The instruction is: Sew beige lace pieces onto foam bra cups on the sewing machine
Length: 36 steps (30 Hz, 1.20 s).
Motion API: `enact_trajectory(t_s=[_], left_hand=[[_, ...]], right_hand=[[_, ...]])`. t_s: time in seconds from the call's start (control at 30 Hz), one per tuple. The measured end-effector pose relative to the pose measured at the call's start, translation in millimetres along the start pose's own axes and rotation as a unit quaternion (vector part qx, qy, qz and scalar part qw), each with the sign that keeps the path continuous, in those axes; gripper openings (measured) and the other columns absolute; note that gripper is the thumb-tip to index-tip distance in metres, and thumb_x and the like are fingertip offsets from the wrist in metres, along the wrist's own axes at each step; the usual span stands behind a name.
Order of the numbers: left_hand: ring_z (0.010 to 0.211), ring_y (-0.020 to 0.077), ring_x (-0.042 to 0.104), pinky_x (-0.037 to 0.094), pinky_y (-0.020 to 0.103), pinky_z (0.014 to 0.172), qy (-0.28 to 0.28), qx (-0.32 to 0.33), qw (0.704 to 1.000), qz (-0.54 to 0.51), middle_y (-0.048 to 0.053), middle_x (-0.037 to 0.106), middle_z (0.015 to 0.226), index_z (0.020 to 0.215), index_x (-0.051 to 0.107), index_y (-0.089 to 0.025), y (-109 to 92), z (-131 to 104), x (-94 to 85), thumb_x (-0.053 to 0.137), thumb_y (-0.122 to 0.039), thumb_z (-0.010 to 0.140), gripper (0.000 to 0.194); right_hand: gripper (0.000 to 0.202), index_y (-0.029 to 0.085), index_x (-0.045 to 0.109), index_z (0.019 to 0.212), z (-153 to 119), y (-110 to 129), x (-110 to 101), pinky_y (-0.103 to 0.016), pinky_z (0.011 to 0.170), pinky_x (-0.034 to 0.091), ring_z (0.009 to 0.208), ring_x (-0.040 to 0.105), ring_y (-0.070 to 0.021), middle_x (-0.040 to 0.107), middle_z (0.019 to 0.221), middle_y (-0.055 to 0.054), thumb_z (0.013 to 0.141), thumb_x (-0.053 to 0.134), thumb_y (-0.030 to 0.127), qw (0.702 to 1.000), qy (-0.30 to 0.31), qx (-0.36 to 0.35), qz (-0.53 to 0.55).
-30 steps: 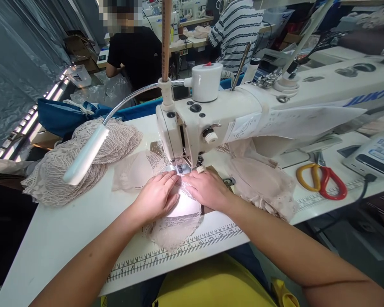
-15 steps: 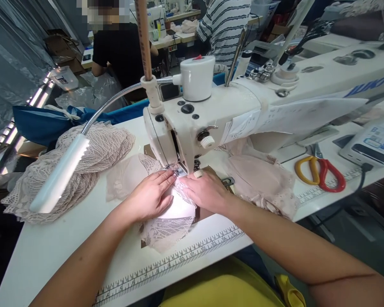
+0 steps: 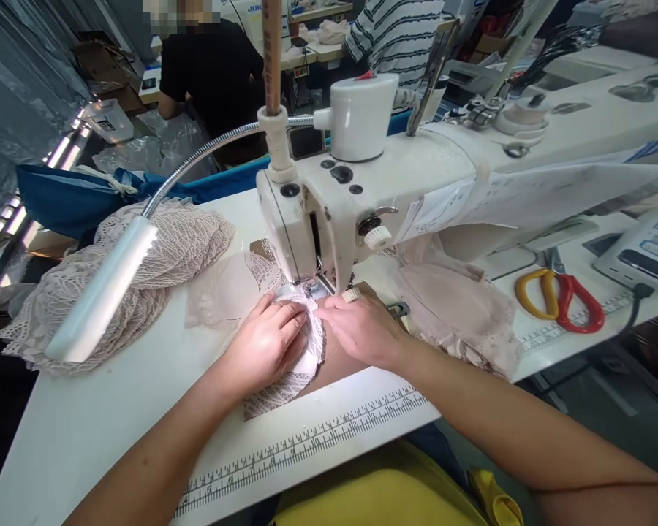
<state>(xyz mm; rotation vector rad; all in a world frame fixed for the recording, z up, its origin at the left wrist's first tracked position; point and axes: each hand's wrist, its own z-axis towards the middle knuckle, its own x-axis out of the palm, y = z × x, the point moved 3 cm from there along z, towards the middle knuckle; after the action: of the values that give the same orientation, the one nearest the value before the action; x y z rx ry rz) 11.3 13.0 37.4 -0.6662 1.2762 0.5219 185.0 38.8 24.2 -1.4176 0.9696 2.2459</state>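
A pale lace piece (image 3: 314, 346) with a white layer lies under the needle area of a white sewing machine (image 3: 293, 226). My left hand (image 3: 268, 340) rests on its left part, palm down, with the fingers over the fabric. At the piece's right edge is my right hand (image 3: 356, 325), its fingers bunched and the index fingertip touching the lace near the presser foot. Whether that hand pinches the fabric is hard to tell. Beneath the piece shows a brown plate (image 3: 340, 361).
Stacked lace pieces (image 3: 164, 245) lie left under a lamp (image 3: 101, 292). Sewn pale fabric (image 3: 460, 299), scissors (image 3: 559, 296) and a white control box (image 3: 647, 248) sit right. A ruler strip (image 3: 307, 446) runs along the front edge. Two people are beyond the machine.
The lace piece has turned and shifted left, baring more of the brown plate. My left hand has moved slightly down with its fingers more bent. The whole view has shifted a little.
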Motion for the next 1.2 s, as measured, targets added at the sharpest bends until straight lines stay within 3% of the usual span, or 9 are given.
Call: enact_trajectory(t_s=[0.47,0.67,0.9,1.07,1.2], left_hand=[[0.11,0.0264,0.058,0.033,0.051,0.106,-0.027,-0.009,1.0,0.005,0.014,0.064,0.116,0.116,0.061,-0.012,11.8,-2.3,1.2,0.046,-0.022,0.092,0.03],[0.112,0.0303,0.054,0.034,0.054,0.105,-0.025,0.007,0.999,0.04,0.016,0.062,0.118,0.118,0.061,-0.009,10.0,1.2,4.6,0.046,-0.016,0.089,0.033],[0.111,0.0305,0.05,0.036,0.053,0.103,-0.009,0.047,0.999,0.001,0.017,0.058,0.123,0.124,0.059,-0.009,4.5,2.3,7.8,0.047,-0.017,0.087,0.04],[0.107,0.0289,0.051,0.041,0.048,0.099,-0.024,0.05,0.998,-0.024,0.016,0.059,0.124,0.123,0.059,-0.007,4.9,0.3,7.7,0.048,-0.016,0.087,0.039],[0.106,0.0288,0.05,0.045,0.046,0.096,-0.039,0.041,0.998,-0.033,0.015,0.06,0.127,0.125,0.058,-0.006,8.8,-1.1,9.1,0.049,-0.018,0.088,0.04]], right_hand=[[0.029,0.016,0.07,0.097,5.6,0.8,0.3,-0.028,0.062,0.034,0.071,0.047,-0.0163,0.062,0.082,-0.006,0.085,0.045,0.008,0.999,0.033,0.014,-0.018],[0.036,0.016,0.067,0.109,7.1,-0.6,0.9,-0.028,0.066,0.037,0.073,0.048,-0.0175,0.063,0.085,-0.007,0.084,0.045,0.006,0.999,0.014,0.023,-0.025],[0.031,0.017,0.069,0.1,5.5,-3.2,1.3,-0.03,0.073,0.039,0.079,0.053,-0.0201,0.065,0.082,-0.007,0.084,0.044,0.007,0.997,-0.037,0.046,-0.046],[0.029,0.017,0.069,0.102,5.4,-0.5,2.3,-0.027,0.064,0.036,0.071,0.049,-0.0159,0.065,0.084,-0.005,0.087,0.045,0.011,1.0,0.003,-0.003,-0.019],[0.028,0.017,0.069,0.101,6.1,-0.2,2.5,-0.026,0.061,0.034,0.068,0.047,-0.0146,0.065,0.085,-0.005,0.088,0.046,0.011,1.0,0.012,-0.002,-0.023]])
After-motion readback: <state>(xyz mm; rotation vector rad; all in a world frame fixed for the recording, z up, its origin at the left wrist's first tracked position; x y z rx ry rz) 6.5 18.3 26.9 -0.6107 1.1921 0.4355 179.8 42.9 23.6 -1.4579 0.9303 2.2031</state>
